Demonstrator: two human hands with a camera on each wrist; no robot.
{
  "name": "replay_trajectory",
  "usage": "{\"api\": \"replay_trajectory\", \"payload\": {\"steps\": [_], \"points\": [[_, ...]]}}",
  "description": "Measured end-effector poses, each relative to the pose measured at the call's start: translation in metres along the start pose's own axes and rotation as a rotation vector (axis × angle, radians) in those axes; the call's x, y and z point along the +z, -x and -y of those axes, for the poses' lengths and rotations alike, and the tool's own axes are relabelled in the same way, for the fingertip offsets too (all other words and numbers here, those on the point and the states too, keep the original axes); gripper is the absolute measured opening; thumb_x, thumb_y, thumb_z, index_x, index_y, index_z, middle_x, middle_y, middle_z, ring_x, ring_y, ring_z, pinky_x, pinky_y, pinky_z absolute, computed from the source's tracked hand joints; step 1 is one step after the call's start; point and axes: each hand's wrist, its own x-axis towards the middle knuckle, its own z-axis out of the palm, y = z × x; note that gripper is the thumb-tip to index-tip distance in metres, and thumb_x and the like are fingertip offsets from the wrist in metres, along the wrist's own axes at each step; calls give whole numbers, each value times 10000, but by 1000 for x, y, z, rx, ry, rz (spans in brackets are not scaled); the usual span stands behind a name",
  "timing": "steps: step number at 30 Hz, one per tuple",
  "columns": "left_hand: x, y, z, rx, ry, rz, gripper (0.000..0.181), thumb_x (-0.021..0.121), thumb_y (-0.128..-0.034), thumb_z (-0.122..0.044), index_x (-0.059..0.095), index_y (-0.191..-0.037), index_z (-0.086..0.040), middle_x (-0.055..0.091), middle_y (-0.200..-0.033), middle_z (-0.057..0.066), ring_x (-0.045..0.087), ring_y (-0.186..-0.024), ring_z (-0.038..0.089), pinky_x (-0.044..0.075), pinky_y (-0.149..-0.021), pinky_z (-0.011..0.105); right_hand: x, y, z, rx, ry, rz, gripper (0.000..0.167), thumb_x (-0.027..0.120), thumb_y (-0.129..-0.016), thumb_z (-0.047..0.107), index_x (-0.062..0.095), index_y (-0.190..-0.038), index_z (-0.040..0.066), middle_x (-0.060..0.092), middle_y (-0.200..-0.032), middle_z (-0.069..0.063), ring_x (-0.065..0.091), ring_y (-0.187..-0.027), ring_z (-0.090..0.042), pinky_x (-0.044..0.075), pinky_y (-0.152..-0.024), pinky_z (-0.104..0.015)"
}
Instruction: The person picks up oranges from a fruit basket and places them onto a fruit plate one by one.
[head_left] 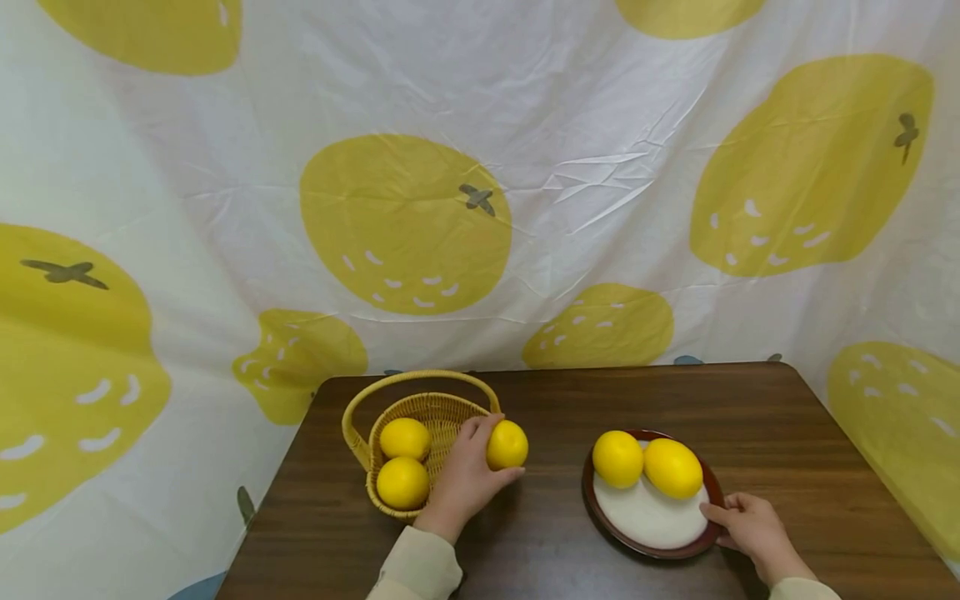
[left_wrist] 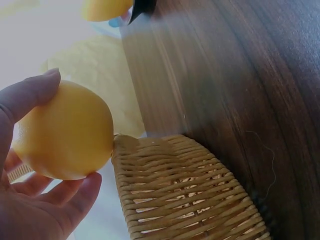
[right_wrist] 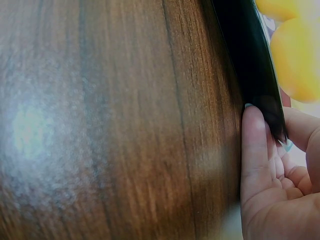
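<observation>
Between the fingers and thumb of my left hand (head_left: 465,479) is a yellow lemon (head_left: 508,444), held up at the right rim of a wicker basket (head_left: 442,406). The left wrist view shows the same lemon (left_wrist: 70,132) beside the woven basket wall (left_wrist: 180,195). Two more lemons (head_left: 404,460) lie in the basket's left side. On the right, a dark red-brown plate (head_left: 596,510) with a white inside carries two lemons (head_left: 672,468) near its far edge. My right hand (head_left: 756,529) pinches the plate's right rim, thumb on top and fingers beneath.
Both containers stand on a dark wooden table (head_left: 555,400). The basket's tall arched handle (head_left: 420,375) rises over it. Behind the table hangs a white cloth (head_left: 585,108) printed with large yellow fruit.
</observation>
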Motion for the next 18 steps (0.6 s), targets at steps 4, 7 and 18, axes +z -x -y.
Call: {"api": "replay_trajectory", "payload": {"steps": [4,7,18], "points": [[3,0,0,4,14,0,754,872,-795,-329,510,-1442,-194,528,-1370,127,592,-1170,325,511,-996,539,0,0,0,-2,0,-4,461,715,-942,236,488,-1103,-132,567,-927,-135,592,-797,-178,602,-704,-309],[6,0,0,10,15,1,753,876,-791,-319,513,-1439,-194,531,-1359,119,594,-1162,319,514,-993,529,0,0,0,0,-1,-6,457,716,-942,235,490,-1098,-130,568,-922,-132,592,-796,-177,602,-703,-308],[17,-1,-1,21,15,24,759,869,-797,-341,511,-1444,-168,528,-1369,123,595,-1175,322,518,-984,526,1,1,1,-6,1,-10,440,711,-944,233,483,-1077,-118,540,-918,-122,583,-801,-177,602,-704,-307]]}}
